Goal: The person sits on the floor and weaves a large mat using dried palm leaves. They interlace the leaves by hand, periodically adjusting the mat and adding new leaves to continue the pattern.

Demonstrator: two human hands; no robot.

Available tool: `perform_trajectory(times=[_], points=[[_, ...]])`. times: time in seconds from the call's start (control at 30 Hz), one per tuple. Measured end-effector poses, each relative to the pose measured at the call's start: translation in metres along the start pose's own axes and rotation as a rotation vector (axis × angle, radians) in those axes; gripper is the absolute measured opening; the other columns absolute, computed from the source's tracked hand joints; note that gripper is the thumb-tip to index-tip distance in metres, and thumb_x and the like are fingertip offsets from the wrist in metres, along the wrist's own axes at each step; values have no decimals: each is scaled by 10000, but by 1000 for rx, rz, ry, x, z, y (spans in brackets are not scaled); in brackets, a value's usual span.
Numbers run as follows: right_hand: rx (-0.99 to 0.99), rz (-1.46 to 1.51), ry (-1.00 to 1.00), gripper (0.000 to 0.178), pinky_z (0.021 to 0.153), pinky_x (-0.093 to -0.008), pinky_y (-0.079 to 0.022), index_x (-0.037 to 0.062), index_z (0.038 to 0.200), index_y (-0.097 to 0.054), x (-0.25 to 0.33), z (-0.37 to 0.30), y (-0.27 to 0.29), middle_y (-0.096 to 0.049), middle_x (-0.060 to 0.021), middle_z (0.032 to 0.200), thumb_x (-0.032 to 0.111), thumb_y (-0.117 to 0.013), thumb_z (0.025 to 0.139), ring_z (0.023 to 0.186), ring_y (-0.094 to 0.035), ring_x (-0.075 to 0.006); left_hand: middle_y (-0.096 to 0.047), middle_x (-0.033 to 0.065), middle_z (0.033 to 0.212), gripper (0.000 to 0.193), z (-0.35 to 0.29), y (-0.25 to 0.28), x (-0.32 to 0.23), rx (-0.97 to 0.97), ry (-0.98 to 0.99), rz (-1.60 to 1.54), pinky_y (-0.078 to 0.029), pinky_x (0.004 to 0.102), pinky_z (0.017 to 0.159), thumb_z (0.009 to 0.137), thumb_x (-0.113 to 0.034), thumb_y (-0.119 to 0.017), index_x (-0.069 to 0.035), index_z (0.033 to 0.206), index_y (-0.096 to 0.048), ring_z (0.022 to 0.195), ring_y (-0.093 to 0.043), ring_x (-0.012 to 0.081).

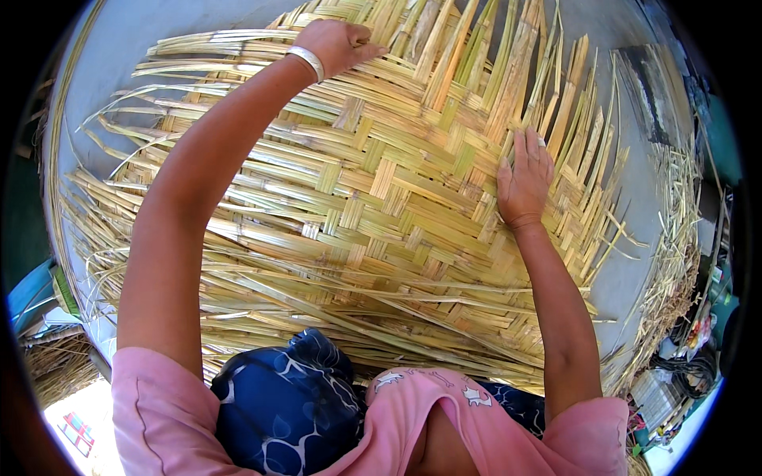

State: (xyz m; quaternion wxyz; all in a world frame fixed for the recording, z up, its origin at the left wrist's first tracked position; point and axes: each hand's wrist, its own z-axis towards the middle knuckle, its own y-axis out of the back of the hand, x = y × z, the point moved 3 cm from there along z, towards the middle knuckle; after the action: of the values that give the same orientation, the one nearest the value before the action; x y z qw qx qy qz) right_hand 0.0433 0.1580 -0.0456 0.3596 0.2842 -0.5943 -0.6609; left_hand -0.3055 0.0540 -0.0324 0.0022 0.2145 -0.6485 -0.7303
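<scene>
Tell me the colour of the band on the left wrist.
Silver, a plain metal bangle; head view shows it.
</scene>
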Motion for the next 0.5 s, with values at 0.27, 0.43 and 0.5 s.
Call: perform_trajectory(times=[0.27,0.43,0.5], points=[[-31,43,-3,528,1092,-409,-169,67,1344,-418,-2,1,0,-384,-127,1411,308,-477,878,1290,-349,-283,-556,126,571,470,-7,10,4,29,-36,152,-457,420,585,827,-562,-554,-107,722,-614,593,-558,336],[-34,61,-22,533,1094,-408,-173,68,1338,-424,-7,-1,1,-392,-117,1407,315,-488,870,1285,-358,-283,-638,56,835,395,-11,24,-17,35,-74,363,-428,438,792,834,-523,-555,-140,859,-647,847,-594,254],[-52,69,-18,536,1094,-408,-175,68,1339,-423,-5,-2,-1,-394,-117,1406,316,-490,868,1286,-359,-282,-611,54,1042,400,-19,22,-27,-51,-136,403,-389,448,902,829,-506,-569,-151,1004,-627,998,-566,233]])
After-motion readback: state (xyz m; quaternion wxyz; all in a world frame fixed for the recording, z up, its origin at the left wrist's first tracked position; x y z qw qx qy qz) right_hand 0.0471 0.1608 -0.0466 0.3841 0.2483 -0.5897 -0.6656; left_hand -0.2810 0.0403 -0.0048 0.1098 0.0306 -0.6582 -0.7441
